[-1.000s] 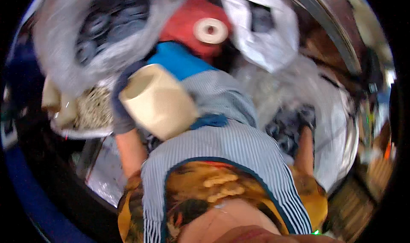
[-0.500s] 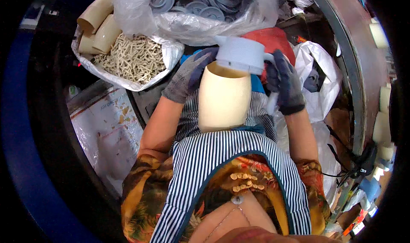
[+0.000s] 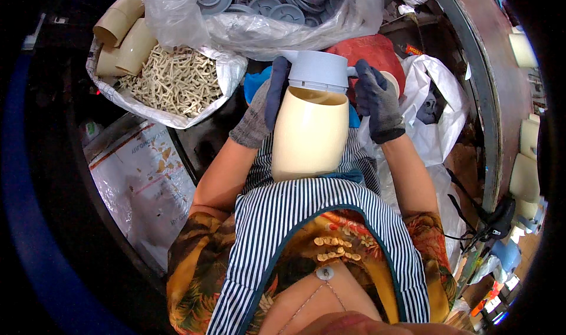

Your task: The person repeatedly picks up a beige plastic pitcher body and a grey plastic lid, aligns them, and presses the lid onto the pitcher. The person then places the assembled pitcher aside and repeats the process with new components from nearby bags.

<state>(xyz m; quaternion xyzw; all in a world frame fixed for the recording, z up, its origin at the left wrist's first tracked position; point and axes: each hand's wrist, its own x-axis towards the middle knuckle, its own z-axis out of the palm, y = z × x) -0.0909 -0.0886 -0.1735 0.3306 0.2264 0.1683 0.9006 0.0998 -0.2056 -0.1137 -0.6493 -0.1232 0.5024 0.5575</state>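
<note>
A cream plastic jug body (image 3: 309, 136) stands upright on my lap, its open mouth up. My left hand (image 3: 262, 112), in a grey and blue work glove, grips its upper left side. My right hand (image 3: 377, 100), in a dark grey glove, holds a pale blue-grey lid (image 3: 318, 70) tilted over the jug's mouth, touching its rim at the back. A striped apron (image 3: 306, 217) lies under the jug's base.
A clear bag of grey round lids (image 3: 277, 8) lies ahead. At the left a white sack holds cream small parts (image 3: 174, 78) and cream jug bodies (image 3: 127, 31). A red object (image 3: 371, 49) and white bags (image 3: 439, 114) sit at the right beside a curved brown table edge (image 3: 477, 70).
A second ago the jug lay tilted and my arms were low. Both hands came up to it, it now stands upright, and the lid sits lower over its mouth.
</note>
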